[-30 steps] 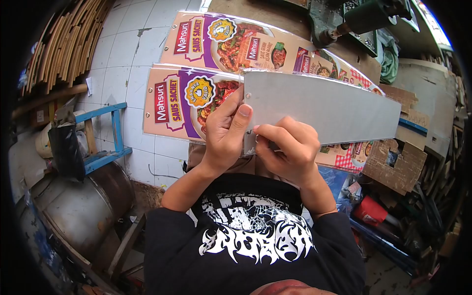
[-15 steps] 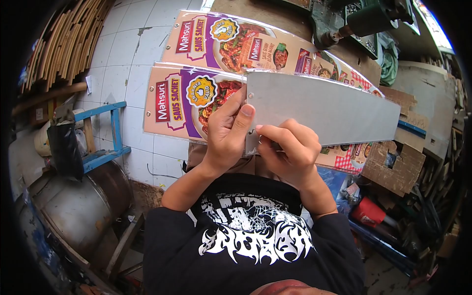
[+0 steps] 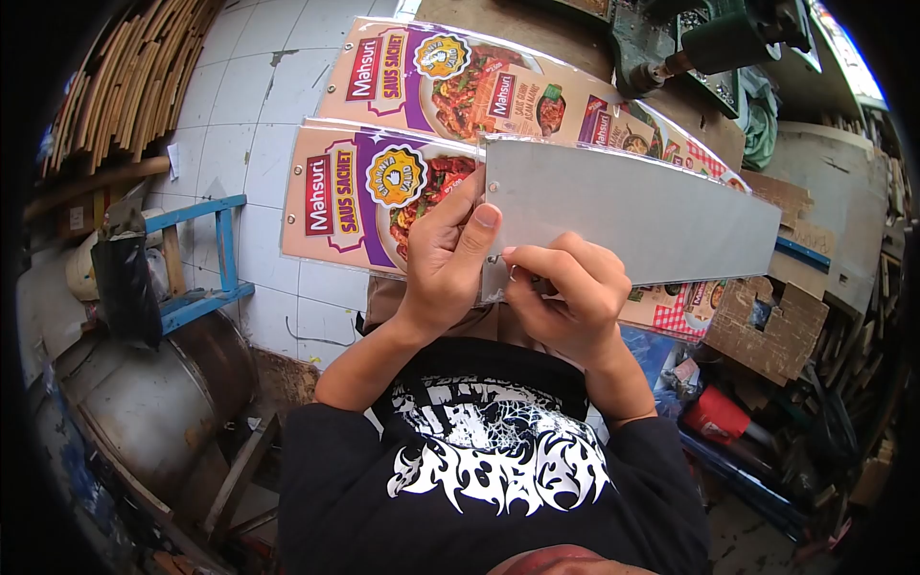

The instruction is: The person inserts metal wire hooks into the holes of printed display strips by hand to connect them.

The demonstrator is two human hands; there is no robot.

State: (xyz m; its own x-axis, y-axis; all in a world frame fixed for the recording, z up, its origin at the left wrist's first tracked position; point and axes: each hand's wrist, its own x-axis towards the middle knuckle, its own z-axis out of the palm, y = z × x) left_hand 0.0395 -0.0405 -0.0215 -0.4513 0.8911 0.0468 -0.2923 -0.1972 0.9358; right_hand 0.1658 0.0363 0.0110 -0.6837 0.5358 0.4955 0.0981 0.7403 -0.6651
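Note:
A plain grey panel (image 3: 632,211), with eyelets near its left edge, lies across a printed sauce sign (image 3: 326,201). My left hand (image 3: 448,244) grips the grey panel's left edge, thumb on top and the other fingers mostly hidden behind. Close to that thumb, my right hand (image 3: 570,287) is closed in a pinch by the lower eyelet (image 3: 493,259). A small dark curved piece shows at its fingertips, too small to name surely. Beyond lies a second printed sign (image 3: 383,72), with eyelets at its left end.
A dark green drill press (image 3: 709,48) stands at the upper right on a wooden bench (image 3: 537,29). Left are a blue frame (image 3: 228,249), a metal drum (image 3: 153,393) and stacked wooden strips (image 3: 125,77). Cut cardboard (image 3: 767,326) lies to the right.
Both hands and the panel stay almost in place. The right hand's fingers have shifted very slightly beside the lower eyelet.

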